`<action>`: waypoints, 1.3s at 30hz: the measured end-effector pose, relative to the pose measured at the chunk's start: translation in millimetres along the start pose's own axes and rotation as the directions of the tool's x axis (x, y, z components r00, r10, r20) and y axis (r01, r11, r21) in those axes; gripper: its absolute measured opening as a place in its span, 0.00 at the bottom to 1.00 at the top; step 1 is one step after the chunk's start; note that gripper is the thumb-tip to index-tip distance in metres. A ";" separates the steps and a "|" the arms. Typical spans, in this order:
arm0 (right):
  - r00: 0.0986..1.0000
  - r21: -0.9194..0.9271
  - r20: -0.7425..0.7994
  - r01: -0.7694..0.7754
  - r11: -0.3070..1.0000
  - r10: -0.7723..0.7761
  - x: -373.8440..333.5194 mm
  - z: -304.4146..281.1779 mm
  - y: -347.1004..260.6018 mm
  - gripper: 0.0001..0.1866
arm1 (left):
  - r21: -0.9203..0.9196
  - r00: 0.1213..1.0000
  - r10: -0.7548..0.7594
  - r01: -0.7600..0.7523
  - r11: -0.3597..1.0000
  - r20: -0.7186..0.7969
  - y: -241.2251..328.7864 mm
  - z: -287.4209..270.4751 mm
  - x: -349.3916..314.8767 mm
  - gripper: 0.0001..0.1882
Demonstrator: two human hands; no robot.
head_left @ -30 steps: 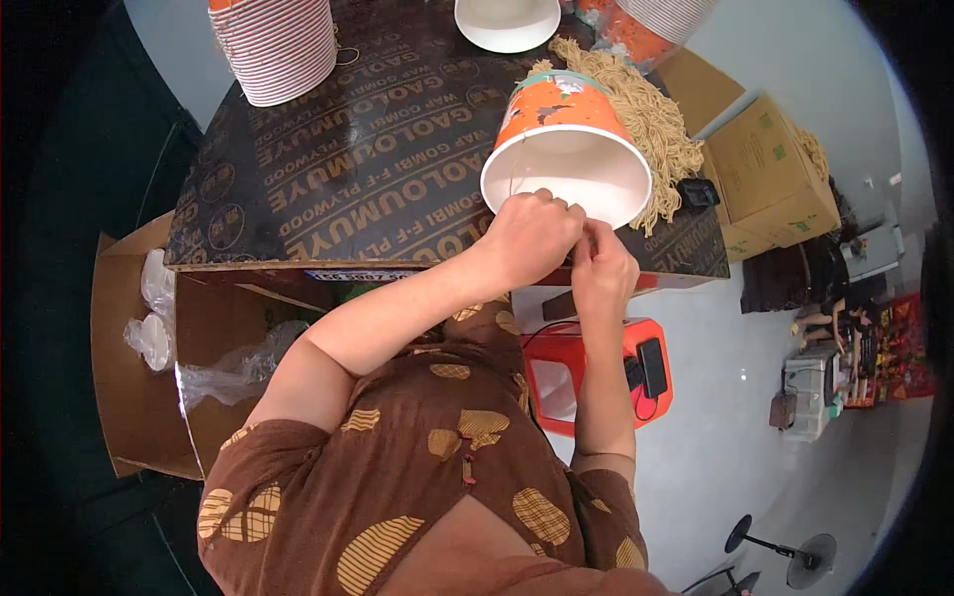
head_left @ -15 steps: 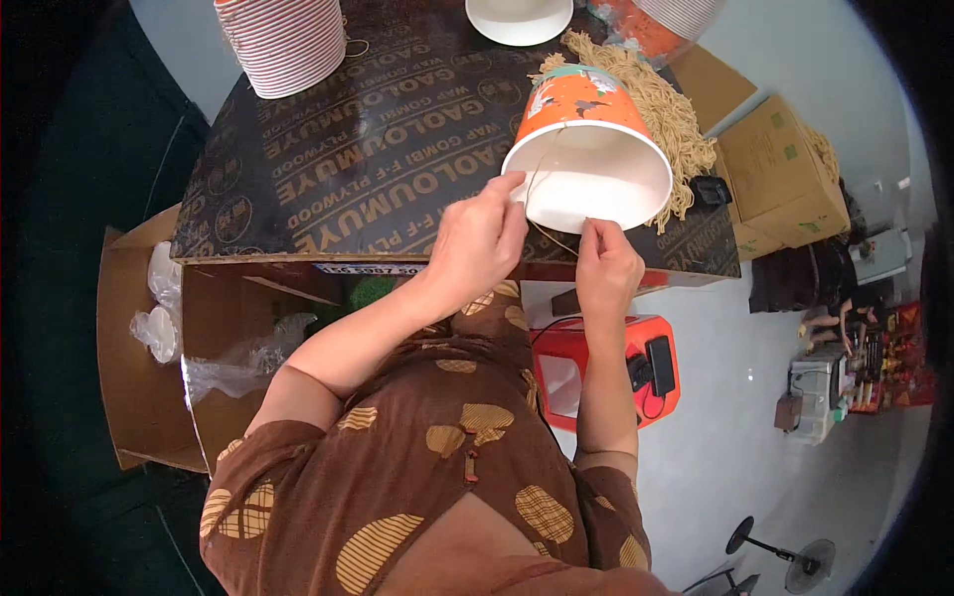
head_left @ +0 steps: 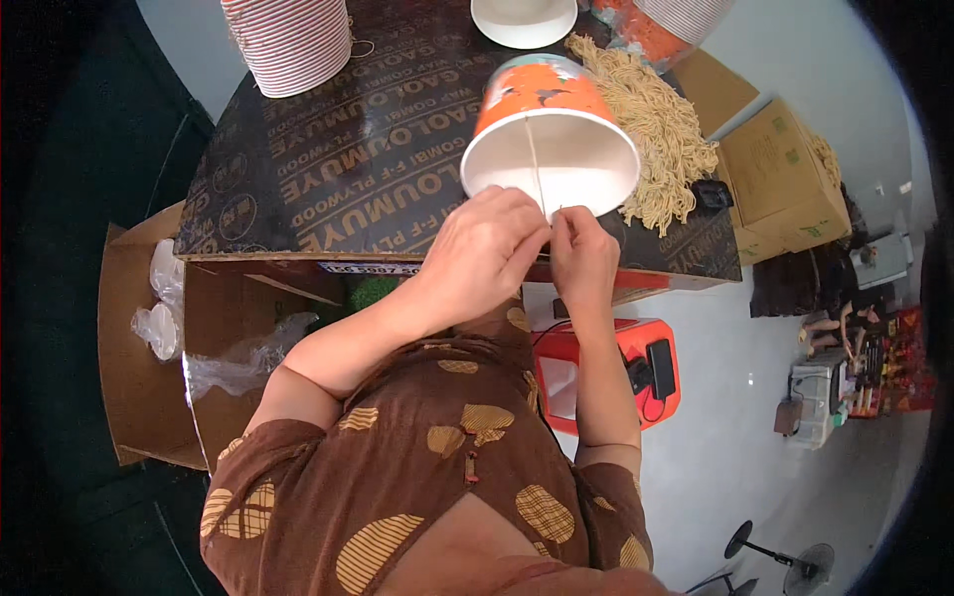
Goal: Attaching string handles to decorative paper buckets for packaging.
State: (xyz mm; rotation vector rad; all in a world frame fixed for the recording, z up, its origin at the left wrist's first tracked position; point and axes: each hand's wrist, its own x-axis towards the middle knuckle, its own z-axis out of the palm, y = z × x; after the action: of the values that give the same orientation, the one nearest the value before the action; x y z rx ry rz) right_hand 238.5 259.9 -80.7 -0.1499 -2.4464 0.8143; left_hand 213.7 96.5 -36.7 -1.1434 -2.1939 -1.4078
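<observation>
An orange paper bucket [head_left: 586,99] with a white inside lies tipped on the table, its mouth toward me. A thin beige string [head_left: 535,159] runs across the mouth from the far rim to the near rim. At the near rim my left hand [head_left: 485,248] is closed, fingers bent together where the string ends; its fingertips are partly hidden. My right hand [head_left: 584,258] pinches right beside it at the same rim, thumb and forefinger pressed together on the string. A heap of loose beige strings [head_left: 656,134] lies to the right of the bucket.
A tall stack of paper buckets [head_left: 293,50] stands back left on the dark plywood table [head_left: 338,169]. Another white round container [head_left: 524,25] sits at the back. Cardboard boxes [head_left: 780,184] are at right, an open carton [head_left: 139,397] at lower left, an orange stool [head_left: 646,333] below.
The bucket has shifted a little left and toward me. My hands have come together at its near rim, and the string now stretches straight across the mouth.
</observation>
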 end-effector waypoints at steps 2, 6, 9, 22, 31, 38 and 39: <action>0.998 0.081 0.057 -0.007 0.997 0.003 2.8 2.8 -1.3 0.06 | -0.021 0.985 0.006 -0.002 1.000 0.174 8.0 -9.3 -1.9 0.07; 0.987 0.237 0.159 -0.062 0.969 0.024 7.3 1.4 -7.5 0.06 | -0.286 0.970 0.059 0.011 0.958 0.237 5.7 -14.5 -0.2 0.26; 0.991 0.308 0.129 -0.082 0.948 0.044 9.4 5.5 -4.7 0.08 | -0.103 0.987 0.048 -0.032 0.994 0.156 -9.1 -12.0 2.2 0.25; 0.940 0.503 0.297 -0.302 0.810 0.166 14.6 -0.1 -2.1 0.08 | -0.026 0.958 -0.285 0.286 0.958 0.023 -43.9 31.3 21.5 0.09; 0.944 0.653 0.193 -0.326 0.684 0.266 10.3 4.3 4.4 0.06 | -0.044 0.914 -0.384 0.392 0.919 0.128 -55.6 39.4 30.5 0.11; 0.983 0.332 -0.081 -0.129 0.934 0.165 7.0 1.8 10.9 0.05 | 0.093 0.882 -0.394 0.383 0.919 0.261 -52.8 41.3 40.2 0.08; 0.981 0.271 -0.071 -0.156 0.950 0.182 7.6 1.6 12.7 0.06 | 0.161 0.881 -0.388 0.356 0.921 0.272 -51.4 42.5 41.5 0.08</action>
State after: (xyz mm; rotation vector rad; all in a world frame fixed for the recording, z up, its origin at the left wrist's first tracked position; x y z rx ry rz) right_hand 230.4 271.4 -85.6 -0.2942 -2.2327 1.1730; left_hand 155.5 141.7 -63.9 -0.9849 -2.7919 -1.2995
